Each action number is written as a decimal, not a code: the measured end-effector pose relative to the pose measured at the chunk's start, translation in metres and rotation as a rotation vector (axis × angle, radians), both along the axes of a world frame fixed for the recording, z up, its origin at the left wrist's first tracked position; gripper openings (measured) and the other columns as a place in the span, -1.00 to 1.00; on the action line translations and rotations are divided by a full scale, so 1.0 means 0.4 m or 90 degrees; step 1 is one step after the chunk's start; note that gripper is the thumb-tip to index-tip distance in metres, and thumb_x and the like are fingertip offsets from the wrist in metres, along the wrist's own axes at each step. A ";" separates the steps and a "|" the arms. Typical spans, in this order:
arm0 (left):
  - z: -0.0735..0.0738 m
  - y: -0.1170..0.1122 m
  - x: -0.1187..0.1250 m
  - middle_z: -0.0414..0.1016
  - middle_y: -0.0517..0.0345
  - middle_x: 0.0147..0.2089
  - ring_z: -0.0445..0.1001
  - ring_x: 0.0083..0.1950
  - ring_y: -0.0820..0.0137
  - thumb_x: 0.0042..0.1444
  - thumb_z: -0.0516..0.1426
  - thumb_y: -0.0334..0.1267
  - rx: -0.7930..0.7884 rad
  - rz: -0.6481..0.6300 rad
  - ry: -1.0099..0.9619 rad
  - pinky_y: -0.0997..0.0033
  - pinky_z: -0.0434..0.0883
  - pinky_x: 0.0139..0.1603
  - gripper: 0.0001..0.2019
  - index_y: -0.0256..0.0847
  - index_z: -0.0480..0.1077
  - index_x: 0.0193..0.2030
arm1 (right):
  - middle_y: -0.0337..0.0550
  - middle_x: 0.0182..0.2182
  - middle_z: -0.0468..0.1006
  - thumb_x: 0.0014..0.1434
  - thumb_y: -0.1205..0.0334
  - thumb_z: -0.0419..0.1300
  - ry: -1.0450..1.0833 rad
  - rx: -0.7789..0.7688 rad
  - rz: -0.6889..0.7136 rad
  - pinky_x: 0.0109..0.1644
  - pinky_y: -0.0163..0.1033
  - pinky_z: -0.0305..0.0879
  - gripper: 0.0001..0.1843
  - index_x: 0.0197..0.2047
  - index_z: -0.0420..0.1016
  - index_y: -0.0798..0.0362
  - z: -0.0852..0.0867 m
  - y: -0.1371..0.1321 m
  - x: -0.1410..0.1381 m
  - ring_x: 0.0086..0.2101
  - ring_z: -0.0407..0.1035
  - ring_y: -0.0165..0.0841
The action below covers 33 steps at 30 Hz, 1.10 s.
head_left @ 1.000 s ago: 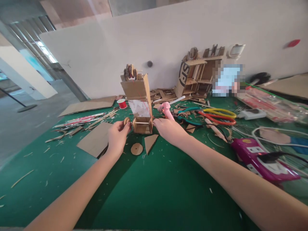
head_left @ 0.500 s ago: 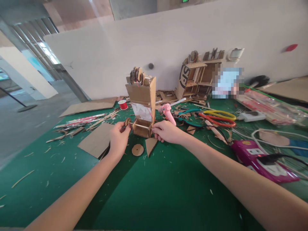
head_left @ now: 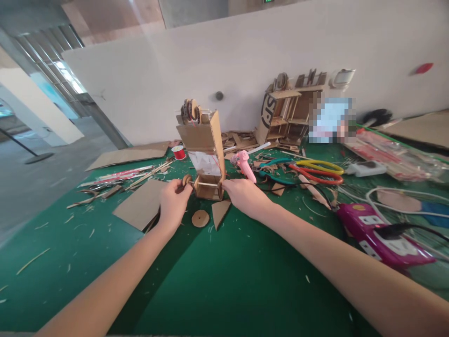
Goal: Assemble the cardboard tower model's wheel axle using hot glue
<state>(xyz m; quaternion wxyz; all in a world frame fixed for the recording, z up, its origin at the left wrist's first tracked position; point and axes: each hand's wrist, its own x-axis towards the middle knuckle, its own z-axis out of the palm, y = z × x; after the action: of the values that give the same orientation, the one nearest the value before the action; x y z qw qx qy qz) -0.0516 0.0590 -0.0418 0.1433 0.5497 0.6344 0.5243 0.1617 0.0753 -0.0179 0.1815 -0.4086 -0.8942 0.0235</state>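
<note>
Cardboard tower (head_left: 200,135) is standing on the green table (head_left: 224,285), between my hands, its open box base (head_left: 206,193) facing me. My left hand (head_left: 174,201) is pinching a small cardboard wheel (head_left: 187,179) between thumb and fingers, just left of the base. My right hand (head_left: 246,194) is touching the base's right side with bent fingers; can't tell whether it is also pinching the end of the wooden rod (head_left: 207,184) spanning the box, since my fingers are hiding that spot. Risks, my guess: if I'm pushing harder from one side, the tall, narrow tower could be tipping or twisting; if I'm forcing the rod, the thin walls could be creasing or tearing; if my pinch is loosening, the wheel could be slipping away. The pink glue gun (head_left: 243,164) is sitting just beyond my right hand, so a careless knuckle could be knocking it, or getting burnt if it's hot. The loose disc (head_left: 200,218) and triangle (head_left: 220,214) are lying in front, maybe snagging the base if it's sliding nearer. Writing: the cardboard shelf (head_left: 278,117) behind is showing big dark letters, possibly "SR", second one unsure. A green sign (head_left: 268,1), cropped at the top edge, is seemingly reading "EXIT". The red spool (head_left: 178,153) is carrying a label too small for reading.
</note>
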 end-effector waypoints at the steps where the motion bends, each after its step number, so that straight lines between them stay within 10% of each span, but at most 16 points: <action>1: 0.002 -0.002 0.002 0.49 0.18 -0.45 0.43 -0.38 0.37 0.00 0.15 -0.18 -0.006 0.005 0.013 0.46 0.30 -0.33 -0.84 -0.24 0.45 -0.38 | -0.07 -0.39 0.51 0.19 0.53 -0.02 -0.045 0.043 0.007 -0.35 -0.27 0.14 -0.78 -0.23 0.42 0.15 -0.001 -0.003 0.003 -0.36 0.39 -0.32; 13: 0.067 -0.012 -0.026 0.53 0.07 -0.46 0.46 -0.40 0.27 0.09 0.10 -0.07 -0.021 0.013 0.130 0.40 0.26 -0.41 -0.73 -0.20 0.44 -0.47 | 0.06 -0.32 0.48 0.22 0.55 -0.08 -0.182 0.185 0.056 -0.35 -0.23 0.19 -0.72 -0.09 0.39 0.26 0.002 -0.031 -0.014 -0.27 0.36 -0.22; 29: 0.023 0.010 -0.030 0.55 0.07 -0.35 0.51 -0.32 0.27 0.09 0.13 -0.04 0.107 -0.011 0.084 0.37 0.37 -0.29 -0.74 -0.20 0.45 -0.27 | -0.30 -0.63 0.36 0.24 0.26 -0.01 0.374 -0.451 0.024 -0.53 -0.39 0.08 -0.66 -0.56 0.32 0.09 -0.015 0.001 -0.027 -0.65 0.15 -0.54; 33: 0.020 0.006 -0.031 0.54 0.09 -0.36 0.49 -0.35 0.29 0.10 0.12 -0.02 0.093 -0.019 0.105 0.38 0.34 -0.31 -0.75 -0.18 0.42 -0.31 | -0.28 -0.60 0.42 0.22 0.29 0.00 0.353 -0.386 0.009 -0.49 -0.39 0.11 -0.67 -0.57 0.34 0.09 -0.006 0.006 -0.018 -0.61 0.20 -0.53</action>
<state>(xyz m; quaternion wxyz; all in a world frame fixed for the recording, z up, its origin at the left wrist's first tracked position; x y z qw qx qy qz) -0.0640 0.0615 -0.0337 0.0582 0.6093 0.5959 0.5200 0.1546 0.0776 -0.0204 0.2868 -0.4158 -0.7665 0.3967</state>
